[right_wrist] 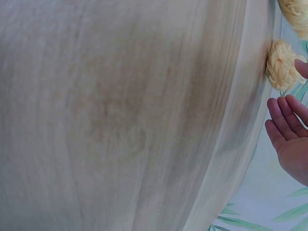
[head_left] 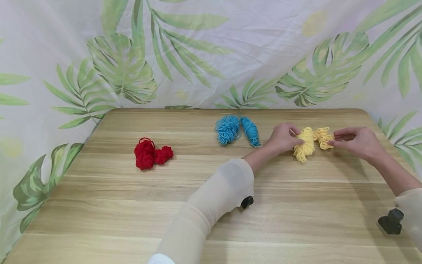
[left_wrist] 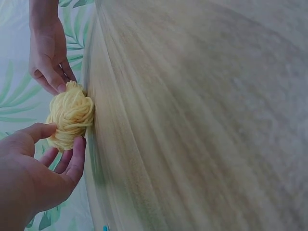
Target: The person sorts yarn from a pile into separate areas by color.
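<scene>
At the right of the table lie two bundles of yellow yarn side by side, a larger one [head_left: 304,143] and a smaller one [head_left: 324,138]. My left hand [head_left: 281,139] grips the larger bundle from its left side. In the left wrist view the thumb rests on top of that yarn and the fingers bend round its lower edge. On the other side, my right hand [head_left: 360,143] is at the right end of the smaller bundle. Its fingers [right_wrist: 284,120] are fairly straight in the right wrist view, and the thumb overlaps the yarn; whether it touches, I cannot tell.
Two blue yarn bundles, a wider one [head_left: 227,129] and a narrower one [head_left: 250,131], lie near the table's back edge. Red yarn [head_left: 145,154] in two joined lumps lies to the left. A leaf-patterned cloth [head_left: 197,55] hangs behind the wooden table [head_left: 132,205].
</scene>
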`<act>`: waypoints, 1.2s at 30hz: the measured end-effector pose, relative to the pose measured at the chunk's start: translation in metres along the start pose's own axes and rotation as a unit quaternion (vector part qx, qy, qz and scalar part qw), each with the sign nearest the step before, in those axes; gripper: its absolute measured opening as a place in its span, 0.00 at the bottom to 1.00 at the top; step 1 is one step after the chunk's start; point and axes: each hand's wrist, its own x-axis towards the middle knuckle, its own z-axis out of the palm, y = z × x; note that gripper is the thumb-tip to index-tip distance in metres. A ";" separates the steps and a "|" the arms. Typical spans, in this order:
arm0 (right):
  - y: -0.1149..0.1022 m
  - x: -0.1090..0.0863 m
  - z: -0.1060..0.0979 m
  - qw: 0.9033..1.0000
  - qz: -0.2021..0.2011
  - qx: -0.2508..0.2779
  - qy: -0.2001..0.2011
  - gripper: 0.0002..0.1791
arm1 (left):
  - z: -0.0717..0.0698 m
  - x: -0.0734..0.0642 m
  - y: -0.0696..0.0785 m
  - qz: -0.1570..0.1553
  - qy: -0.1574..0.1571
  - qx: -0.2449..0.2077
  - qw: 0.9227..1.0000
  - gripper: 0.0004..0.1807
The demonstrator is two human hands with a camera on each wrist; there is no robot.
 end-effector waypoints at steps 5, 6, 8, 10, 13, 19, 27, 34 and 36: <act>-0.001 -0.001 0.000 1.000 -0.002 0.000 0.004 0.32 | 0.003 0.001 0.000 -0.005 0.005 -0.009 1.000 0.11; -0.001 -0.001 0.000 1.000 -0.003 0.000 0.005 0.32 | 0.003 0.001 0.000 -0.006 0.007 -0.008 1.000 0.10; -0.002 -0.001 0.000 1.000 -0.003 -0.001 0.003 0.32 | 0.004 0.001 0.001 -0.007 0.009 -0.009 1.000 0.10; -0.002 0.000 -0.001 1.000 -0.002 0.001 0.001 0.32 | 0.005 0.000 0.002 -0.008 0.010 -0.013 1.000 0.10; -0.001 0.000 -0.001 1.000 0.000 0.002 -0.004 0.32 | 0.007 0.000 0.003 -0.013 0.011 -0.016 1.000 0.10; -0.002 0.001 -0.001 1.000 0.006 0.003 -0.010 0.33 | 0.009 0.000 0.003 -0.026 0.003 -0.032 0.999 0.09; -0.003 0.000 -0.001 1.000 0.008 0.006 -0.011 0.33 | 0.008 0.001 0.002 -0.035 -0.007 -0.033 0.999 0.09; -0.002 0.001 -0.001 1.000 0.008 0.006 -0.011 0.34 | 0.003 -0.002 0.001 -0.028 -0.036 -0.035 0.998 0.07; -0.002 0.001 -0.001 1.000 0.008 0.007 -0.011 0.34 | 0.000 -0.004 0.000 -0.019 -0.046 -0.030 0.998 0.07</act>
